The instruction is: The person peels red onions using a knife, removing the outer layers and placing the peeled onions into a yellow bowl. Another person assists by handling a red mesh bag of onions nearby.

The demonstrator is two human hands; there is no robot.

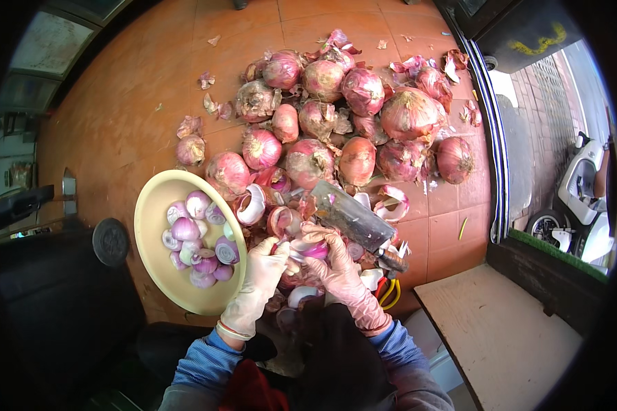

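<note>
Between my two gloved hands is a partly peeled red onion (316, 250), its white and purple layers showing. My left hand (259, 269) pinches it from the left, and my right hand (337, 264) grips it from the right, fingers curled over the top. Just beyond my right hand lies a cleaver (352, 216) with a wooden handle, its blade resting on peelings. To the left of my left hand stands a cream plastic basin (151, 221) holding several peeled onions (186, 229). Cut onion skins (252, 205) lie around and under my hands.
A heap of unpeeled red onions (308, 162) covers the tiled floor (133, 103) ahead. Yellow-and-red handles (391, 294) of a tool show right of my right hand. A wooden board (498, 329) stands at lower right, beside a door track (488, 133). A scooter (583, 190) is outside.
</note>
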